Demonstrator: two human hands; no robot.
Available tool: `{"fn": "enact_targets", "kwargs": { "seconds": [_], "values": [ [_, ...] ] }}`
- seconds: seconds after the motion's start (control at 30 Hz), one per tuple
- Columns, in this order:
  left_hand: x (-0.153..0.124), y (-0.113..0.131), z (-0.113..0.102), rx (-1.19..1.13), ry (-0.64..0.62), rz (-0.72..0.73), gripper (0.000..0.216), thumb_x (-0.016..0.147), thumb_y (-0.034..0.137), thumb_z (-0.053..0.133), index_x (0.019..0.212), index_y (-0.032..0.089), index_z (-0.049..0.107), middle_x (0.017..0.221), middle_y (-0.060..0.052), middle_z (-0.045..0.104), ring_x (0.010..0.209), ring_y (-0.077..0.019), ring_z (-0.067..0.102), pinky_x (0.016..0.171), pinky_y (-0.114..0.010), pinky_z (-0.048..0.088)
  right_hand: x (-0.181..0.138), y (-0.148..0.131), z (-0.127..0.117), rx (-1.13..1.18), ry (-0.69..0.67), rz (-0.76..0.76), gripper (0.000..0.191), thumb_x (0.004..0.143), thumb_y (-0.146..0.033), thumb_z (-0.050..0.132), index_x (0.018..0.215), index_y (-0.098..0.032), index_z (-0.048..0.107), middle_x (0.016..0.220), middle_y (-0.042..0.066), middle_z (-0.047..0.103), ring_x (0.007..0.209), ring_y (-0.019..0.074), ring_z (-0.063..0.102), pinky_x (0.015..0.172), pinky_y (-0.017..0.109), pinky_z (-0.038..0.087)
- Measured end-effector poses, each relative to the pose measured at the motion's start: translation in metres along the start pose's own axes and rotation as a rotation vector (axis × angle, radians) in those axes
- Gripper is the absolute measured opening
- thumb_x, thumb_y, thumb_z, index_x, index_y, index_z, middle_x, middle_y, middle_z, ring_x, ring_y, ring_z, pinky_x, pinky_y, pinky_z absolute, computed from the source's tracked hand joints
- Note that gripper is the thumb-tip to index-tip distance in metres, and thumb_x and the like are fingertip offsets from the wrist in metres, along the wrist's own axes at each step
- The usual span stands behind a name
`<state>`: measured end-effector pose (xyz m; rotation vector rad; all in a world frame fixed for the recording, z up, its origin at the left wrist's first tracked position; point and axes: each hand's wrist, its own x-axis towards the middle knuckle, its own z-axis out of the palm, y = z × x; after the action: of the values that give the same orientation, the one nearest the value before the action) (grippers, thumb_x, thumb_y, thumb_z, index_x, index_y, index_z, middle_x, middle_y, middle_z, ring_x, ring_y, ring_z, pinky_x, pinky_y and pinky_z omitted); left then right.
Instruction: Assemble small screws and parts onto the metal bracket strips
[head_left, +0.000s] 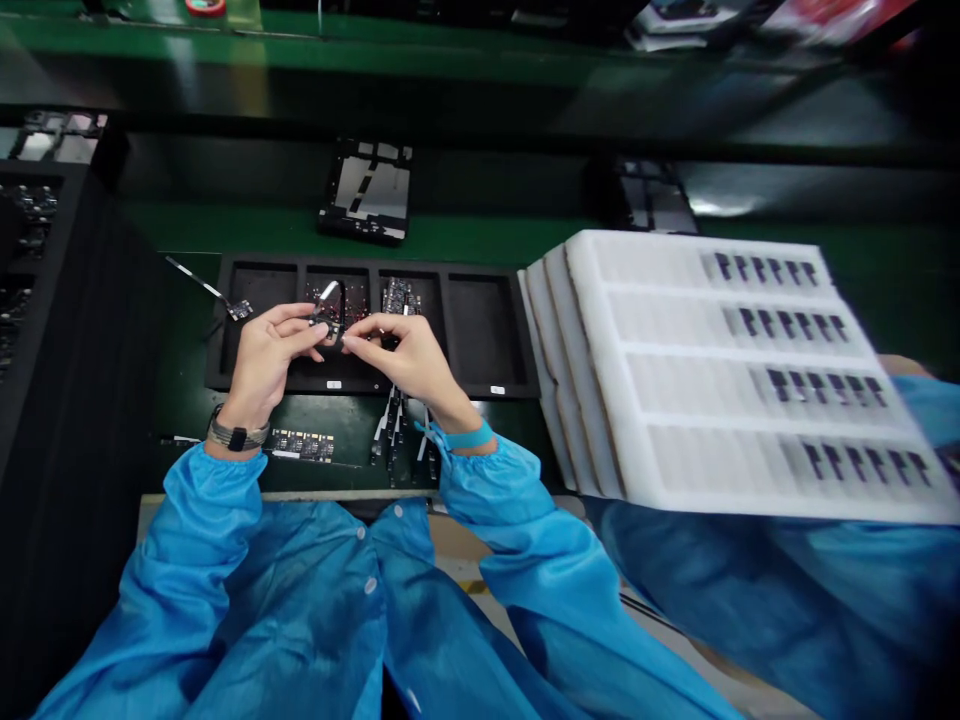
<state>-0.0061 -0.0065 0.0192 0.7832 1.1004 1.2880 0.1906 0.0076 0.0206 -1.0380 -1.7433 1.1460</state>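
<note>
On the green worktop (pixel 480 228), the white foam stack (pixel 600 370) at the right of the frame sits hard by the end of the black tray (pixel 232 378); whether the two touch cannot be told, but a nudge to the stack could well jolt the tray. The wired boards (pixel 401 295) in the tray's third compartment send their leads (pixel 390 425) over its near edge, just beside the right wrist; a forearm drawn back low might snag one and drag its board out.

The left hand (pixel 268 352), left of centre, pinches the small board (pixel 332 330) between thumb and fingers. The right hand (pixel 409 358) is drawn in to a narrow pinch at the board's right side; what exactly its tips grip is too small to tell. An uneven pull between them would probably twist the board loose or strain its strip (pixel 342 300).

The board is over the second compartment, its long axis hidden by fingertips. The strip rises toward the top of the frame, bends over, and its pale end slants down to the lower left.
</note>
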Motion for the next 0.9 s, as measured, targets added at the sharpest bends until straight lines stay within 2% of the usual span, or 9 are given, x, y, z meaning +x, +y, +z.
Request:
{"fn": "enact_targets", "kwargs": {
  "seconds": [0.23,0.57,0.77,0.9],
  "values": [
    [-0.0032,0.0038,0.0024,0.099,-0.051,-0.050,0.045,0.057,0.029,0.102,0.084,0.014,0.069,0.071,-0.005,0.078,0.062,-0.0172,0.072,0.057,-0.026,0.055,-0.0005,0.0018,-0.0033,-0.036,-0.030,0.007,0.022,0.092,-0.037,0.075,0.087,-0.017,0.081,0.080,0.004,0.077,0.068,0.0152,0.058,0.065,0.029,0.046],
    [-0.0061,0.0039,0.0058,0.138,-0.026,-0.027,0.042,0.059,0.028,0.100,0.082,0.015,0.068,0.071,-0.006,0.078,0.061,-0.0174,0.072,0.058,-0.027,0.054,-0.0031,0.0019,-0.0007,-0.043,0.012,0.023,0.017,0.091,-0.031,0.073,0.085,-0.017,0.078,0.080,0.004,0.077,0.069,0.0156,0.061,0.064,0.029,0.046],
    [-0.0055,0.0037,0.0068,0.137,-0.030,-0.020,0.044,0.057,0.028,0.102,0.080,0.015,0.067,0.066,-0.003,0.076,0.059,-0.0164,0.071,0.057,-0.027,0.055,-0.0017,0.0073,-0.0039,-0.024,-0.026,0.034,0.022,0.093,-0.038,0.076,0.086,-0.017,0.079,0.082,0.005,0.078,0.072,0.0168,0.063,0.070,0.031,0.050],
    [-0.0040,0.0014,0.0059,0.104,-0.074,-0.076,0.046,0.057,0.029,0.102,0.082,0.015,0.066,0.068,-0.004,0.076,0.064,-0.0188,0.074,0.059,-0.028,0.056,-0.0009,0.0101,-0.0082,0.050,-0.068,0.049,0.026,0.091,-0.043,0.080,0.089,-0.018,0.081,0.085,0.005,0.080,0.078,0.0184,0.067,0.074,0.032,0.052]
  ]
}}
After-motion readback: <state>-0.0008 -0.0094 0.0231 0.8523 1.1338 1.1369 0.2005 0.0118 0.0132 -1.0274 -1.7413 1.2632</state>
